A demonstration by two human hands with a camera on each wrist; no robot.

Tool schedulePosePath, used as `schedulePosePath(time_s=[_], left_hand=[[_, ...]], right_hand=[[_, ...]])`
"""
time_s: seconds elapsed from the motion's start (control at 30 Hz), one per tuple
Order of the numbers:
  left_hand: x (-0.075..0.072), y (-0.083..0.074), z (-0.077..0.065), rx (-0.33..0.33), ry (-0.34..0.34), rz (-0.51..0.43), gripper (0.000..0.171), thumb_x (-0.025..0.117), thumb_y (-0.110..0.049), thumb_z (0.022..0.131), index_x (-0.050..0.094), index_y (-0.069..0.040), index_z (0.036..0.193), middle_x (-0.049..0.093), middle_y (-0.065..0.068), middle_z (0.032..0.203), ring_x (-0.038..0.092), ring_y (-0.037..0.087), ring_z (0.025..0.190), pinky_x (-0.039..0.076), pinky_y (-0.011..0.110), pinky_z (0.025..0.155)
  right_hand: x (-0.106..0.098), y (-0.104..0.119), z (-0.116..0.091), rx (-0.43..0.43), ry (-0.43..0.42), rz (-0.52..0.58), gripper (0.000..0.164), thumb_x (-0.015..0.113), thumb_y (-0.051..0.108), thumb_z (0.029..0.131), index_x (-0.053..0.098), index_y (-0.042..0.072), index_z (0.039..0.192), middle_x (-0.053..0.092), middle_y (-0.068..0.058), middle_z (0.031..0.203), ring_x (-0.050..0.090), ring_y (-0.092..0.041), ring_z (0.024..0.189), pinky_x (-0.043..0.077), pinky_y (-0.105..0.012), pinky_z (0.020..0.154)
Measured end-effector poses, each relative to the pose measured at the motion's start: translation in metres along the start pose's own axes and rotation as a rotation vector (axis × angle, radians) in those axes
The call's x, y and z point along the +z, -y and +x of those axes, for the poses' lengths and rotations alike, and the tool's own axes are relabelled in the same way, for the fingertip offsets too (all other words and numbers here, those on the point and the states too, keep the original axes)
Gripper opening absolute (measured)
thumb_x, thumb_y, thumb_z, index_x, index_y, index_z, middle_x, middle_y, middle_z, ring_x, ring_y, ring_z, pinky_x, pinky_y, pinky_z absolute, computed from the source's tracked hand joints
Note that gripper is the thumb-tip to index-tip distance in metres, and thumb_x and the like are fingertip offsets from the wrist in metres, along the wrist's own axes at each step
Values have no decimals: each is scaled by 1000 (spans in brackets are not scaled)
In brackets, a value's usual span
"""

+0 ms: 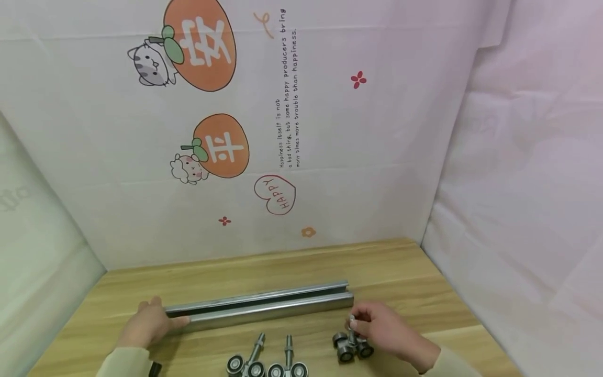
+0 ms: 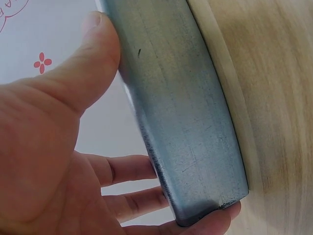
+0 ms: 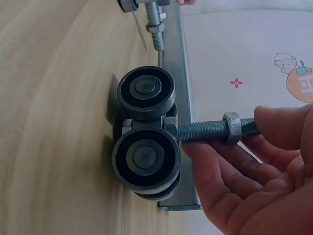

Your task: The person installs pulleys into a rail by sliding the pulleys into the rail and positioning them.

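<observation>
A long galvanized steel track [image 1: 273, 310], slotted along its top, lies across the wooden table. My left hand [image 1: 147, 323] grips its left end; in the left wrist view the thumb [image 2: 100, 54] lies along one edge and the fingers curl round the end of the track [image 2: 181, 112]. My right hand [image 1: 383, 330] pinches the threaded bolt of a roller trolley [image 1: 348, 348], near the track's right end. In the right wrist view this roller trolley [image 3: 146, 132] shows its black-rimmed wheels and a nut [image 3: 232, 128] on the bolt, between thumb and fingers.
Two more roller trolleys, one on the left [image 1: 247, 364] and one beside it [image 1: 288, 366], stand at the table's front with bolts pointing away from me. A printed white cloth [image 1: 330, 131] hangs behind the wooden table [image 1: 400, 272], with more white cloth at both sides.
</observation>
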State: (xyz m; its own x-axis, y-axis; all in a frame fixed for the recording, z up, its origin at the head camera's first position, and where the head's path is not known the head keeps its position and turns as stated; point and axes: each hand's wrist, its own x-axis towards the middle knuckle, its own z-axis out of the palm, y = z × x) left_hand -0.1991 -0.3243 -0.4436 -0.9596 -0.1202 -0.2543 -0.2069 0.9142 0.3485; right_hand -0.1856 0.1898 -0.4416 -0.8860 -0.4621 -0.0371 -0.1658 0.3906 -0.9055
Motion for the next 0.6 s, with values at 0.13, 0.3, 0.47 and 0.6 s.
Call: schedulePosePath(time_s=[0.13,0.3,0.47,0.6], left_hand=[[-1,-2,1,11,-11,4,136,67,-79,72,16,30,137,17,58,130,36,73,112,40,73,86],[-1,0,3,-1,-6,2,137,67,-79,72,15,29,137,17,58,130,36,73,111,40,73,87],[-1,1,3,-8,3,-4,137,66,-80,72,14,29,137,16,58,129,36,73,111,40,73,87],[-2,2,1,-4,1,-6,139,64,-82,71,14,29,137,15,58,130,34,74,113,39,74,87]], right_hand=[[1,-1,-6,-26,-4,-45,5,65,12,96,69,8,98,65,-5,90,59,-19,81,52,-30,65],[3,-2,-9,-38,-3,-116,6,70,17,93,68,14,98,65,1,93,60,-16,86,50,-28,70],[2,-4,-7,-42,16,-124,8,71,21,95,67,14,99,65,2,94,60,-17,89,50,-29,73],[3,-4,-5,-68,-16,-177,7,70,21,94,68,15,97,65,8,91,60,-13,87,50,-29,73]])
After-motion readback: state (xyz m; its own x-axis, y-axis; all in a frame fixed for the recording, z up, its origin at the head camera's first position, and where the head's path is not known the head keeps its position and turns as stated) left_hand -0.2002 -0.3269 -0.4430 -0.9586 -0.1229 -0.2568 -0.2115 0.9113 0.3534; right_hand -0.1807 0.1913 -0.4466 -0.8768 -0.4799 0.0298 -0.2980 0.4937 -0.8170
